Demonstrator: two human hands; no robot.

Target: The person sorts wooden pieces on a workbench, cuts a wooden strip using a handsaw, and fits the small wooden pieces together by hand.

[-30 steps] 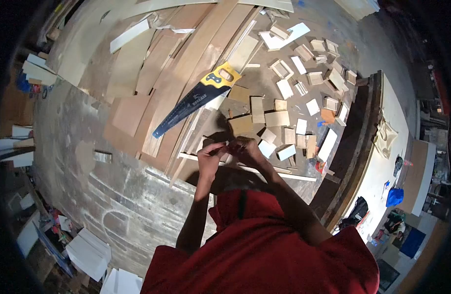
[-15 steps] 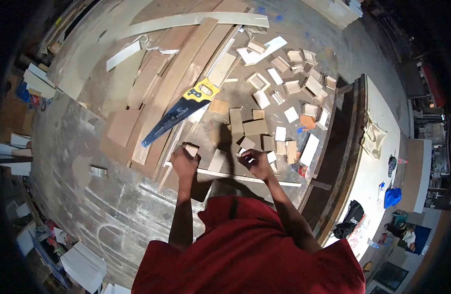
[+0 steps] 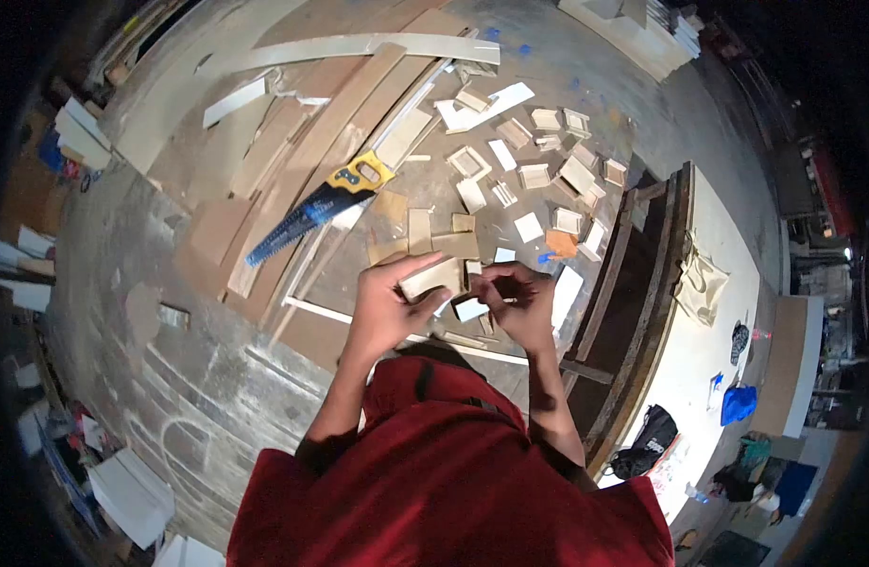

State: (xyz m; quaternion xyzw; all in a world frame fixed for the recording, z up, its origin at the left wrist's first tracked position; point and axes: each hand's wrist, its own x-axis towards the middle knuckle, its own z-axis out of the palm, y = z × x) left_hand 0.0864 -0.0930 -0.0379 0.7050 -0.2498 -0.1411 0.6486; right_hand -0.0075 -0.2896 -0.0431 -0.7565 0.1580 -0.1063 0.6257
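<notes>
My left hand (image 3: 379, 307) grips a small pale wooden block (image 3: 432, 278) between thumb and fingers, raised above the floor. Close by on its right, my right hand (image 3: 521, 302) is closed in a pinch at the block's right end. Whatever those fingertips hold is too small and shaded to name. Below the hands lie cut pieces of brown board (image 3: 456, 246) and a white piece (image 3: 471, 309). A handsaw (image 3: 316, 205) with a yellow and black handle rests on long planks to the left.
Several small wooden frames and boxes (image 3: 576, 176) are scattered on the floor ahead. Long planks (image 3: 311, 161) stretch away at the left. On the right stands a bench with a white top (image 3: 685, 331), bearing a cloth bag (image 3: 701, 280) and a black pouch (image 3: 647, 444).
Both hands have risen and come together, my left hand moving right with the block. The view has shifted, so the saw and boards appear further left.
</notes>
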